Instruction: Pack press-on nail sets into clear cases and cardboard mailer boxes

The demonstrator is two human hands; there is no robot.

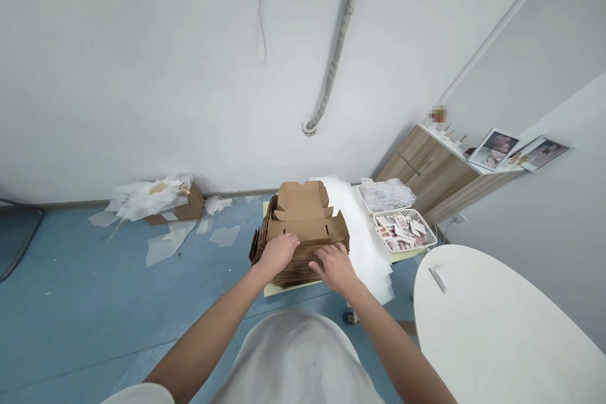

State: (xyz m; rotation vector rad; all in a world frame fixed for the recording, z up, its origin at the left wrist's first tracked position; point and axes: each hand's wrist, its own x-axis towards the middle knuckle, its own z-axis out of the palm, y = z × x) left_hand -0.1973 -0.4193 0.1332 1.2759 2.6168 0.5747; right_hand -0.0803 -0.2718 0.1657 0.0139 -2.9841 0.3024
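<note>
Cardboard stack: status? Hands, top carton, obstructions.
Left hand, right hand at near edge of top carton. Carton open, on stack. White sheets right of stack. No visible obstruction.

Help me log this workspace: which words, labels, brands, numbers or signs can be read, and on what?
No text can be read.
Cards in the white basket: any print is too small.
Framed pictures on the cabinet: any lettering is too small.
Top cardboard box: no lettering visible.

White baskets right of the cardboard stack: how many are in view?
2: the nearer basket, holding printed cards, and the farther basket just behind it, holding translucent items.
</note>
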